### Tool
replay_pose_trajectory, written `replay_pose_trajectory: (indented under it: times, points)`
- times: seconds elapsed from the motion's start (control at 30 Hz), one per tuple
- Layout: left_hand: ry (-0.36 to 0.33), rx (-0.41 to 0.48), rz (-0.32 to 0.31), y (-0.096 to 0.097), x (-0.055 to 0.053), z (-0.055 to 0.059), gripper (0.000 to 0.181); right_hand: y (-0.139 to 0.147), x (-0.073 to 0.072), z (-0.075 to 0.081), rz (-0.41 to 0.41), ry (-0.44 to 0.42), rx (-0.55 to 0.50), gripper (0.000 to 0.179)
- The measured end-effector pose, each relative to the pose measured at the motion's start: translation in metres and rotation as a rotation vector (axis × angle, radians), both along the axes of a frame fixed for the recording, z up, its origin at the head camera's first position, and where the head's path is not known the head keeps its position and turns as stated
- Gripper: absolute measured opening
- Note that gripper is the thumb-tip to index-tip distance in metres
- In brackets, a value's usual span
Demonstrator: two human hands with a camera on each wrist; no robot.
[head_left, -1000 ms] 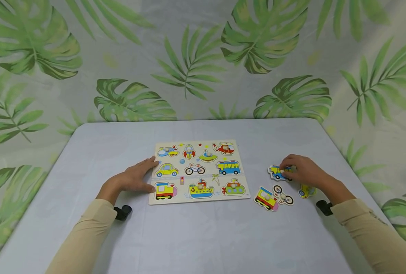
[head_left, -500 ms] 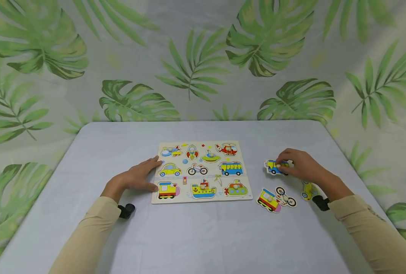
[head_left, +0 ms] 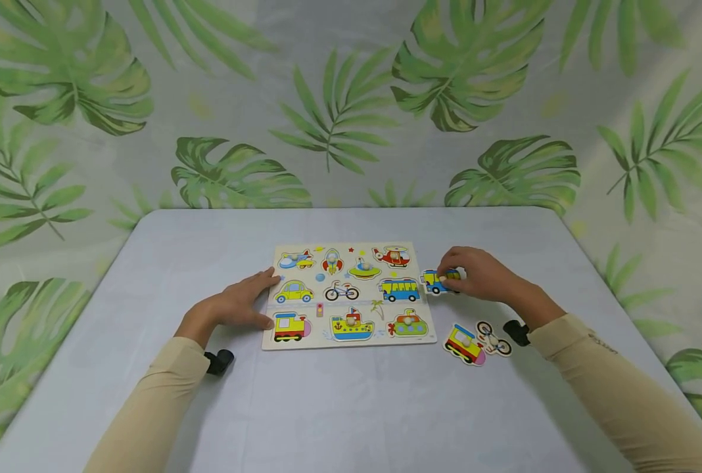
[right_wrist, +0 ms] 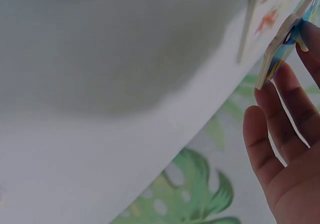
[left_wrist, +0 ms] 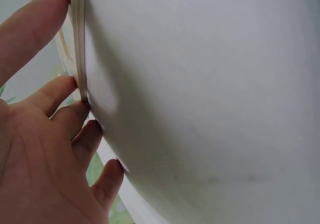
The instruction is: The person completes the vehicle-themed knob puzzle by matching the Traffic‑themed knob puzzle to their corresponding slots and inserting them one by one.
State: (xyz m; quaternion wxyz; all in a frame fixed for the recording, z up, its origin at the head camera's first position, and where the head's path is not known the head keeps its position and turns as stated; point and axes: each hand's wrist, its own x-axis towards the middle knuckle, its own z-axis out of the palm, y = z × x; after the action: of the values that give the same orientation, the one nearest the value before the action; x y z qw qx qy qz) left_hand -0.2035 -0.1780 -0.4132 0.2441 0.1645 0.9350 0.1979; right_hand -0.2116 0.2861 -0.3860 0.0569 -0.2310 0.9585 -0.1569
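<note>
My right hand (head_left: 484,276) pinches the blue-and-yellow bus puzzle piece (head_left: 431,283) by its knob, at the right edge of the wooden puzzle board (head_left: 319,336). In the right wrist view the bus piece (right_wrist: 278,52) is tilted, raised off the table, between thumb and fingers. The printed bus picture (head_left: 399,290) on the board lies just left of it. My left hand (head_left: 234,306) rests against the board's left edge with fingers spread; the left wrist view shows its fingertips touching the board's side (left_wrist: 79,39).
A train piece (head_left: 465,344) and a bicycle piece (head_left: 493,338) lie right of the board, touching or nearly so. Knobbed pieces such as the helicopter (head_left: 394,257), boat (head_left: 351,325) and submarine (head_left: 408,323) sit in the board. A leaf-patterned cloth (head_left: 327,118) hangs behind the white table (head_left: 327,407).
My right hand has lifted the bus piece and carried it left to the board's edge. The yellow car piece, visible before, is now hidden by the right arm. My left hand stays at the board.
</note>
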Motion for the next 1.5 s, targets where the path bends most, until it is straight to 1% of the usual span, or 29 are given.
replay_pose_trajectory:
  times: [0.3, 0.43, 0.6, 0.73, 0.97, 1.2, 1.4, 1.5]
  points:
    - [-0.01, 0.004, 0.008, -0.001, -0.001, 0.0, 0.095, -0.035, -0.008, -0.006, 0.064, 0.001, -0.025, 0.009]
    - [-0.008, -0.005, 0.006, -0.001, -0.001, 0.0, 0.095, -0.046, -0.009, -0.007, 0.094, 0.011, -0.023, 0.009]
    - [-0.001, -0.015, -0.002, -0.001, -0.001, 0.0, 0.094, -0.057, -0.011, -0.008, 0.109, 0.005, -0.01, 0.009]
    - [0.0, -0.017, 0.001, -0.001, -0.001, 0.0, 0.094, -0.062, -0.013, -0.01, 0.104, -0.001, -0.003, 0.01]
    - [-0.009, -0.01, 0.017, 0.0, -0.001, -0.001, 0.094, -0.068, -0.015, -0.015, 0.099, -0.038, 0.01, 0.012]
    - [0.002, -0.012, 0.014, -0.001, 0.0, 0.0, 0.094, -0.07, -0.015, -0.02, 0.128, -0.019, 0.02, 0.011]
    - [-0.001, -0.008, 0.007, -0.001, -0.001, -0.001, 0.094, -0.073, -0.015, -0.022, 0.098, -0.056, 0.054, 0.014]
    - [-0.004, -0.008, 0.01, 0.0, -0.001, -0.001, 0.094, -0.073, -0.015, -0.023, 0.085, -0.053, 0.063, 0.014]
